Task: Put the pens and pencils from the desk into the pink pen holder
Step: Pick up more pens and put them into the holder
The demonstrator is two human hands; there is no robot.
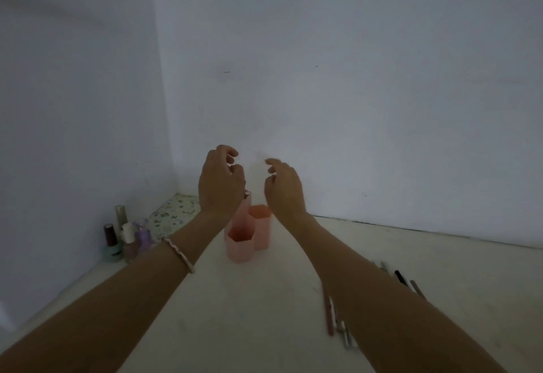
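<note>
The pink pen holder (246, 239), made of joined hexagonal tubes, stands on the pale desk (264, 314) near the back wall. My left hand (220, 181) hovers above its left tube with fingers curled and apart, holding nothing. My right hand (283, 187) floats just right of the holder, fingers loosely spread and empty. Several pens and pencils (338, 322) lie on the desk under my right forearm, which hides part of them; more pens (407, 280) show on its far side.
Several nail polish bottles (126, 240) stand at the left wall. A floral-patterned item (173, 214) lies in the back corner. White walls close the desk at the back and left.
</note>
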